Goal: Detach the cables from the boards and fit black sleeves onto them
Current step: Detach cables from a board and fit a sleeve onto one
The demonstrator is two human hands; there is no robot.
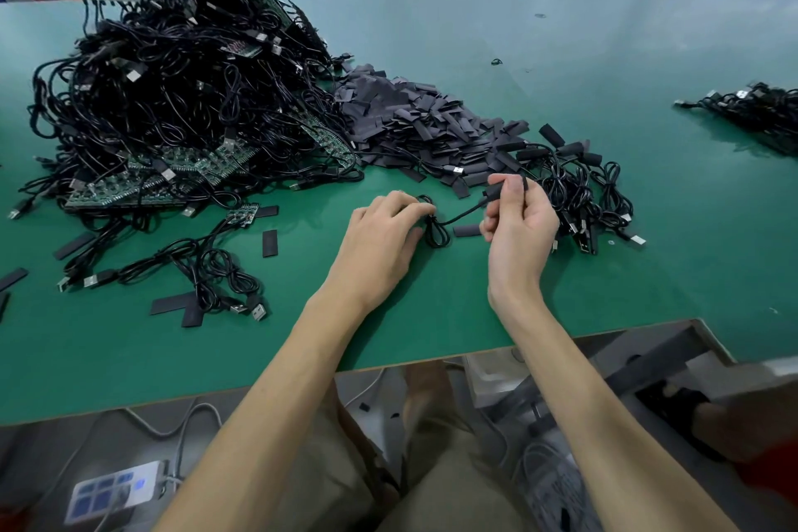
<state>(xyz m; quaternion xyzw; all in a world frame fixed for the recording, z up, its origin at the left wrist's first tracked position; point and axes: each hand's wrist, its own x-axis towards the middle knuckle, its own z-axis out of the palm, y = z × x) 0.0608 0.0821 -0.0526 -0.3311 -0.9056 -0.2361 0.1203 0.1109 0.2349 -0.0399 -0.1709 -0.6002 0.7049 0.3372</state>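
Black cable (457,218) under work sits low over the counter (475,315), towards its front edge, and spans between both hands. Right grip (518,220) pinches the black sleeve (494,191) at the cable's end, thumb and forefinger closed on it. Left grip (384,233) curls round the cable's coiled loop and holds it down.

Judged step: seating the sleeve. Advise holding the cable taut and straight and feeding the sleeve squarely, so that it does not snag.

Sleeved cables (578,190) lie just right of the hands. The loose sleeve heap (414,121) lies behind, and the tangle of cables and boards (181,91) is further left.

No brand, label or writing is legible.
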